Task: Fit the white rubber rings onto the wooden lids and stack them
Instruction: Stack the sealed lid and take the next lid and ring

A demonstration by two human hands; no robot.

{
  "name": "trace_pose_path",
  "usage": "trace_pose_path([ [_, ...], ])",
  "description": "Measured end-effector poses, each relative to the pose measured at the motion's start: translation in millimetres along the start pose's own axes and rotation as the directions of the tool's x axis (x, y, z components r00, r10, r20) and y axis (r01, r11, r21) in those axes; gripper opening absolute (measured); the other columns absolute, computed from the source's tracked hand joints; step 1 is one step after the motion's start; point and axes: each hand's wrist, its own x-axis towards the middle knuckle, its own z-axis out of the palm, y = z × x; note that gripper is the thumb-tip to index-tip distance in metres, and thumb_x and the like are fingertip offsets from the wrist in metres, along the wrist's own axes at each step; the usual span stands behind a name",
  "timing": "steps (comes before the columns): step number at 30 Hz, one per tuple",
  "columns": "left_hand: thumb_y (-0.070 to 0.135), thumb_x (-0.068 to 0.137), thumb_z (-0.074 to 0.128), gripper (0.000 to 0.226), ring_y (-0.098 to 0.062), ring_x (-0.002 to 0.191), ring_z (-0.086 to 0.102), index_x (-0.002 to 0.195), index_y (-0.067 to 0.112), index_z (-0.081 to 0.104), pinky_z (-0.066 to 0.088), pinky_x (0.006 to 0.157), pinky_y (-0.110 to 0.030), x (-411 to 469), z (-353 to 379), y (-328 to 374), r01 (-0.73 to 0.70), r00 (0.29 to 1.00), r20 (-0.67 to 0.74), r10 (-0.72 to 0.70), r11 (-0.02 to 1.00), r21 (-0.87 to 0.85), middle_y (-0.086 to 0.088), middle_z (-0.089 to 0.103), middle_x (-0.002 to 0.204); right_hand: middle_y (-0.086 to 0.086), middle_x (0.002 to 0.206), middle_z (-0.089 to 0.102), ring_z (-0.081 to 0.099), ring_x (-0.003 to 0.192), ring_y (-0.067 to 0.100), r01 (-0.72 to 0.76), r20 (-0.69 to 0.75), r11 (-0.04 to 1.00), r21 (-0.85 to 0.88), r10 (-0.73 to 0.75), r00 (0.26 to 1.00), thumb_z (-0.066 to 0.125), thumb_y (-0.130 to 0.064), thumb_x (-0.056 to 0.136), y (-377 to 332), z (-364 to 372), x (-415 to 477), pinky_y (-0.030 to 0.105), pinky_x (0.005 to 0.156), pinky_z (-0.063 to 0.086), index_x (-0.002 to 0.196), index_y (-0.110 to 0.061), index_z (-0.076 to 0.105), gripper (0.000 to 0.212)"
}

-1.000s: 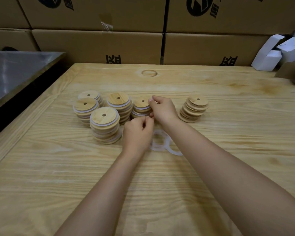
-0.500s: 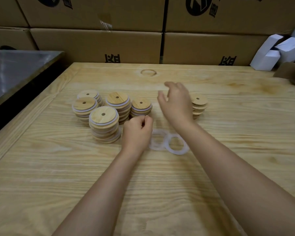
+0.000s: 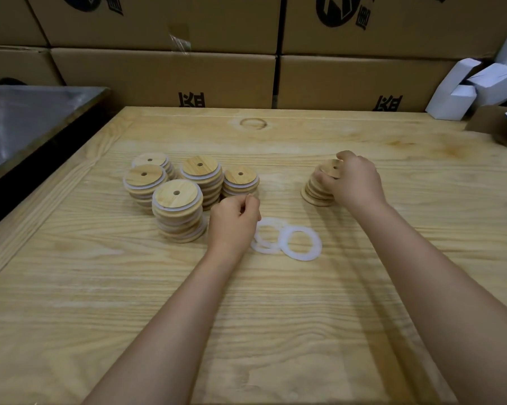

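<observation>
Several stacks of wooden lids with white rings fitted (image 3: 177,210) stand left of centre on the wooden table (image 3: 275,317); the shortest one (image 3: 241,180) is at their right end. A stack of bare wooden lids (image 3: 316,190) stands apart to the right. My right hand (image 3: 353,182) is over that stack, its fingers curled round the top lid (image 3: 329,166). Loose white rubber rings (image 3: 301,243) lie flat between the two groups. My left hand (image 3: 234,222) rests as a fist on the table at the rings' left edge, with nothing visible in it.
Cardboard boxes (image 3: 188,74) form a wall behind the table. White folded cartons (image 3: 462,89) and a small brown box (image 3: 500,127) sit at the back right. A metal surface (image 3: 27,118) lies beyond the table's left edge.
My right hand left the short ringed stack, swung right and came down on the bare lid stack. My left hand stayed put.
</observation>
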Motion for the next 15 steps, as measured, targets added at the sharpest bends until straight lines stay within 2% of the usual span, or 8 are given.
trace_pose_path([
  [4,0.015,0.089,0.047,0.039,-0.001,0.038,0.041,0.051,0.021,0.054,0.028,0.041,-0.014,1,1,-1,-0.015,1.000,-0.004,0.015,1.000,-0.014,0.014,0.044,0.036,0.013,0.119,0.059,0.051,0.113,0.029,0.064,-0.156,0.998,0.013,-0.061,0.986,0.066,-0.044,0.084,5,-4,-10,0.034,0.084,0.039,0.125,-0.006,0.052,0.058],
  [8,0.025,0.095,0.047,0.035,-0.001,0.045,0.049,0.064,0.023,0.062,0.040,0.051,-0.020,1,1,0,0.008,1.000,0.019,-0.006,0.993,-0.114,0.008,0.053,0.042,0.004,0.124,0.060,0.053,0.116,0.020,0.205,-0.283,0.956,0.212,-0.141,0.949,0.067,-0.047,0.081,-4,-14,-31,0.032,0.095,0.042,0.130,-0.012,0.051,0.062],
  [12,0.031,0.098,0.045,0.031,-0.011,0.036,0.049,0.082,0.016,0.066,0.033,0.037,-0.015,0,0,8,0.065,0.984,0.180,0.008,0.915,-0.399,-0.002,0.067,0.064,0.002,0.126,0.060,0.055,0.115,0.017,0.378,-0.157,0.875,0.303,-0.345,0.925,0.075,-0.042,0.074,-22,-6,-67,0.033,0.099,0.044,0.129,-0.013,0.054,0.066],
  [14,0.032,0.096,0.049,0.029,-0.011,0.035,0.050,0.081,0.011,0.064,0.031,0.035,-0.013,0,-2,9,0.102,0.972,0.234,0.008,0.884,-0.455,-0.006,0.064,0.059,0.005,0.125,0.061,0.055,0.116,0.020,0.443,-0.101,0.836,0.324,-0.435,0.895,0.079,-0.033,0.072,-25,6,-83,0.027,0.101,0.039,0.128,-0.010,0.055,0.065],
  [15,0.028,0.095,0.052,0.026,-0.008,0.035,0.049,0.082,0.008,0.063,0.032,0.035,-0.012,-1,-2,9,0.115,0.969,0.247,0.001,0.884,-0.453,-0.003,0.060,0.052,0.006,0.124,0.061,0.055,0.116,0.021,0.465,-0.095,0.824,0.322,-0.461,0.882,0.080,-0.030,0.071,-26,12,-89,0.023,0.100,0.036,0.127,-0.007,0.056,0.065],
])
